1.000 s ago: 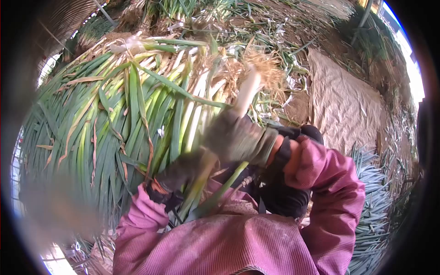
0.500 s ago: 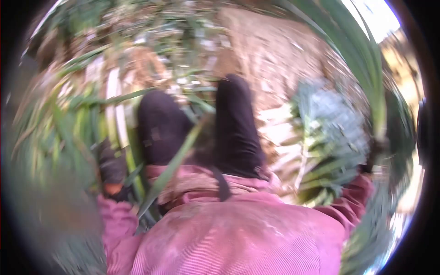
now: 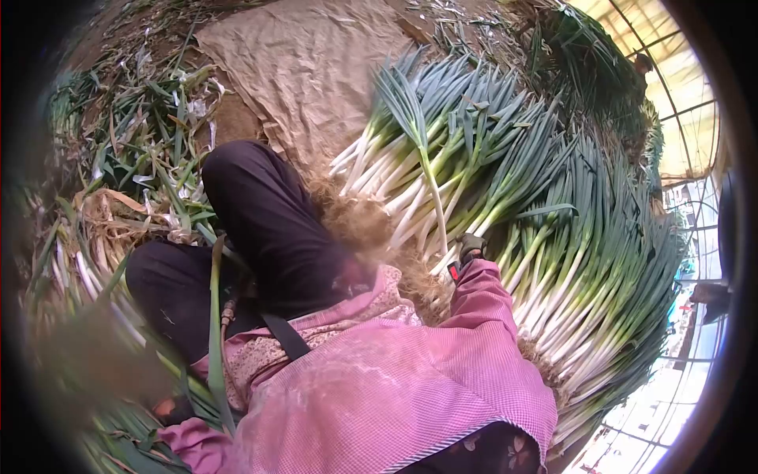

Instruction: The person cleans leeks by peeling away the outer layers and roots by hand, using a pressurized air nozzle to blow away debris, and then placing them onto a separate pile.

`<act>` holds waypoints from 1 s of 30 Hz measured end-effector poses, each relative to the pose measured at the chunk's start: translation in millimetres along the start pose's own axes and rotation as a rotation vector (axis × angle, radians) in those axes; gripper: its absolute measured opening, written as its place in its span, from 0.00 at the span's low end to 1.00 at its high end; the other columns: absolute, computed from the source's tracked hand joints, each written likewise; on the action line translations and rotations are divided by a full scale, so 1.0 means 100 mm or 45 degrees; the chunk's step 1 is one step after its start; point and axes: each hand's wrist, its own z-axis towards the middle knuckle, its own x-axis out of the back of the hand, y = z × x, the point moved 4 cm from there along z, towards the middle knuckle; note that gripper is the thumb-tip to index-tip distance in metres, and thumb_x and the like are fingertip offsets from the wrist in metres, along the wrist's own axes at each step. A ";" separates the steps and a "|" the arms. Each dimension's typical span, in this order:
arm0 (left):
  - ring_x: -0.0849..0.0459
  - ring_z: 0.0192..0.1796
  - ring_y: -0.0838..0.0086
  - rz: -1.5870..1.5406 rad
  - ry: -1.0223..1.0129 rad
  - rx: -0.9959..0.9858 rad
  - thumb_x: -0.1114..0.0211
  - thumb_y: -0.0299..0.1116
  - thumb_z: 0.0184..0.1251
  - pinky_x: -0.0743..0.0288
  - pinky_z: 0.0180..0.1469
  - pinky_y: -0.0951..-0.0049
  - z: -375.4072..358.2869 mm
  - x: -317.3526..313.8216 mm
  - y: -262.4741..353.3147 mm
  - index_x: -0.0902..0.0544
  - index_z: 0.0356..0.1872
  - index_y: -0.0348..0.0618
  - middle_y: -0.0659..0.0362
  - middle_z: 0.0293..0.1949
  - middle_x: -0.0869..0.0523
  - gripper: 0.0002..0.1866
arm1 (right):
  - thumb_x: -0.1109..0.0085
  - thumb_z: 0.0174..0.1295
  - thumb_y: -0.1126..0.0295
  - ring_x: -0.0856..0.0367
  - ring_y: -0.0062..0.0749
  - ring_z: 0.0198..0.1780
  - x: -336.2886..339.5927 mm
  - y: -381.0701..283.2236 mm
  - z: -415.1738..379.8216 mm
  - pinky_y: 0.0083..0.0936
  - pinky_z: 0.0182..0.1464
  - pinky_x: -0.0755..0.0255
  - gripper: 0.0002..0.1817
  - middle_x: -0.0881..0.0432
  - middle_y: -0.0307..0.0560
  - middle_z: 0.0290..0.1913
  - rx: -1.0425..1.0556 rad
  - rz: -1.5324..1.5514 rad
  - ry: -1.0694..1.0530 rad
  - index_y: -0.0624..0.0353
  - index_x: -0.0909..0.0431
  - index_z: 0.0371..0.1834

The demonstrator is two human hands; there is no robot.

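My right hand [image 3: 472,246], in a dark glove, is curled low over the near edge of a spread of leeks [image 3: 545,201]. Its fingers are closed at the white root end of a leek [image 3: 432,186] whose green leaves fan out on top of the others. My left hand [image 3: 172,409], also gloved, is down at the lower left beside more leeks [image 3: 118,430]; its fingers are hidden by leaves and a blurred patch. One long green leaf [image 3: 215,332] rises in front of my lap near that hand.
Brown sheeting [image 3: 308,67] lies on the ground ahead. Trimmed leaves and peelings [image 3: 150,150] are heaped at the left, with unsorted leeks [image 3: 87,265] below them. A framed translucent wall [image 3: 679,103] curves along the right. My bent legs [image 3: 264,213] are between the piles.
The view has swung right and cleared of blur. My right hand, earlier at the far right beside an upright leek, is now low at the pile, where a leek lies on top.
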 end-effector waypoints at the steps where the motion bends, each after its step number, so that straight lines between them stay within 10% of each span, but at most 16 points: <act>1: 0.25 0.60 0.46 0.039 -0.041 0.085 0.32 0.52 0.58 0.30 0.61 0.56 -0.06 0.21 0.18 0.35 0.66 0.33 0.36 0.59 0.25 0.42 | 0.39 0.59 0.61 0.18 0.41 0.39 0.18 -0.34 -0.31 0.33 0.44 0.24 0.17 0.16 0.54 0.40 -0.072 -0.100 0.218 0.63 0.19 0.43; 5: 0.23 0.58 0.45 0.127 -0.068 0.107 0.26 0.49 0.49 0.29 0.60 0.56 -0.03 0.29 0.30 0.34 0.65 0.32 0.36 0.56 0.22 0.45 | 0.35 0.55 0.55 0.21 0.54 0.49 0.40 -1.34 -0.99 0.41 0.52 0.27 0.28 0.20 0.62 0.49 0.655 -0.191 0.908 0.65 0.28 0.51; 7: 0.22 0.57 0.46 0.026 -0.155 0.132 0.23 0.46 0.45 0.28 0.59 0.57 0.02 0.38 0.34 0.32 0.64 0.32 0.36 0.54 0.21 0.46 | 0.34 0.54 0.54 0.23 0.54 0.50 0.18 -1.68 -0.95 0.42 0.53 0.27 0.27 0.21 0.61 0.47 0.879 -0.197 0.720 0.64 0.26 0.48; 12: 0.20 0.50 0.44 -0.129 -0.137 0.119 0.26 0.35 0.41 0.26 0.56 0.57 0.22 0.08 0.16 0.29 0.59 0.29 0.36 0.46 0.18 0.40 | 0.36 0.55 0.58 0.29 0.52 0.60 -0.33 -2.39 -0.76 0.45 0.61 0.31 0.37 0.26 0.57 0.56 0.863 -0.354 0.312 0.63 0.36 0.66; 18: 0.20 0.49 0.43 -0.123 -0.129 0.138 0.27 0.34 0.40 0.26 0.56 0.57 0.26 0.16 0.28 0.29 0.59 0.29 0.36 0.46 0.18 0.40 | 0.36 0.54 0.63 0.18 0.49 0.41 -0.57 -2.66 -0.11 0.37 0.46 0.24 0.21 0.19 0.57 0.48 0.510 -0.400 0.169 0.62 0.23 0.49; 21: 0.20 0.49 0.43 -0.137 -0.125 0.139 0.27 0.34 0.40 0.26 0.56 0.57 0.29 0.17 0.30 0.29 0.59 0.29 0.36 0.45 0.18 0.40 | 0.38 0.54 0.66 0.18 0.47 0.34 -0.41 -2.58 -0.23 0.35 0.40 0.25 0.12 0.17 0.55 0.34 0.903 0.131 0.142 0.60 0.19 0.39; 30: 0.20 0.48 0.43 -0.147 -0.100 0.115 0.28 0.33 0.39 0.27 0.56 0.57 0.33 0.10 0.29 0.29 0.59 0.29 0.37 0.45 0.18 0.40 | 0.41 0.63 0.67 0.19 0.31 0.36 0.70 -1.24 -0.61 0.27 0.40 0.26 0.11 0.16 0.47 0.34 0.851 0.866 0.722 0.63 0.20 0.44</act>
